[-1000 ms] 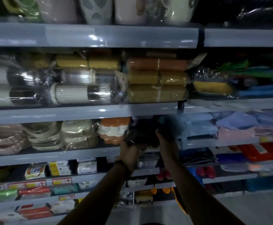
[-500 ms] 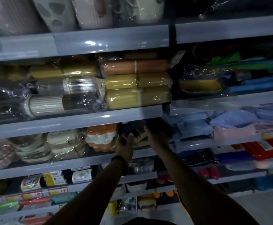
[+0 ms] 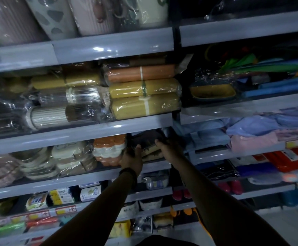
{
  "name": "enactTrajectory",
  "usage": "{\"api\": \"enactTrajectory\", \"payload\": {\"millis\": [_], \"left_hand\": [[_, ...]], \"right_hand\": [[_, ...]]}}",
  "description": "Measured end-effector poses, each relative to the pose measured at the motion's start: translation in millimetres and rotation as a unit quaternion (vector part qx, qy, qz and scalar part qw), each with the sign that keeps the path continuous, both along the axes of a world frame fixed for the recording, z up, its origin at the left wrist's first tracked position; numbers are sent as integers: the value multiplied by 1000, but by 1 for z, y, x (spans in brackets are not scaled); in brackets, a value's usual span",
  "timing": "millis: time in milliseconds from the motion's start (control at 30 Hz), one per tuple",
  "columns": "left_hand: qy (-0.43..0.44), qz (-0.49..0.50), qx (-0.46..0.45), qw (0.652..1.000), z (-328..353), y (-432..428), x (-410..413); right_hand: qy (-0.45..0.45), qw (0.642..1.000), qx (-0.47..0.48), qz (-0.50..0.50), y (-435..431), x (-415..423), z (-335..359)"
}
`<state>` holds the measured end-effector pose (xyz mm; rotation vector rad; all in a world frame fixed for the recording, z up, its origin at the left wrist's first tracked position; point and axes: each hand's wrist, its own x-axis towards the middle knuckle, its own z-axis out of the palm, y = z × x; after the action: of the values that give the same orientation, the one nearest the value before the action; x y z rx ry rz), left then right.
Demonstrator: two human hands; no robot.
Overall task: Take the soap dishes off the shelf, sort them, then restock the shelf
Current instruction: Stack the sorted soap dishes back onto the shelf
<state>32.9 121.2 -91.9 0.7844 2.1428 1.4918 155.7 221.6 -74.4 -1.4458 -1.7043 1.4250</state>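
A dark, plastic-wrapped pack of soap dishes (image 3: 147, 139) sits at the right end of the middle shelf (image 3: 73, 177), on top of a tan and dark pack (image 3: 152, 153). My left hand (image 3: 132, 158) presses against its left side, fingers pointing up. On the pack's right side is my right hand (image 3: 166, 146), its fingers curled around the front corner. Just left of it stands an orange and white stack of soap dishes (image 3: 109, 150). Further left lie cream wrapped soap dishes (image 3: 70, 157) and round beige ones (image 3: 32, 164).
The shelf above holds wrapped yellow and orange rolls (image 3: 144, 96) and ribbed cups (image 3: 56, 114). A dark upright post (image 3: 175, 119) closes the bay on the right, with folded blue and pink items (image 3: 251, 135) beyond. Lower shelves carry small boxed goods (image 3: 61, 195).
Both hands have carried the dark pack from in front of the shelf edge up and inward, so it now rests inside the bay under the shelf above. The camera has tilted and shifted.
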Motion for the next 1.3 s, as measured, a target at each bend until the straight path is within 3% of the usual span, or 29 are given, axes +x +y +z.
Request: {"api": "enactTrajectory", "payload": {"millis": [100, 267, 467, 833, 1133, 1233, 1300], "left_hand": [[30, -1, 31, 999, -9, -6, 1], [-25, -43, 24, 998, -21, -14, 11], [14, -92, 32, 995, -17, -11, 0], [-13, -120, 20, 993, -20, -7, -9], [-21, -141, 17, 990, -14, -20, -3], [-9, -147, 18, 989, -9, -26, -4], [12, -131, 10, 991, -10, -31, -7]], "right_hand": [[-11, 999, 37, 5, -2, 8, 10], [28, 998, 52, 23, -4, 14, 2], [26, 994, 97, 49, -11, 22, -12], [40, 994, 62, 84, -21, 19, -7], [56, 996, 42, 53, -23, 27, -11], [31, 995, 78, 58, -28, 24, -10], [11, 990, 142, 10, -37, 21, -13]]}}
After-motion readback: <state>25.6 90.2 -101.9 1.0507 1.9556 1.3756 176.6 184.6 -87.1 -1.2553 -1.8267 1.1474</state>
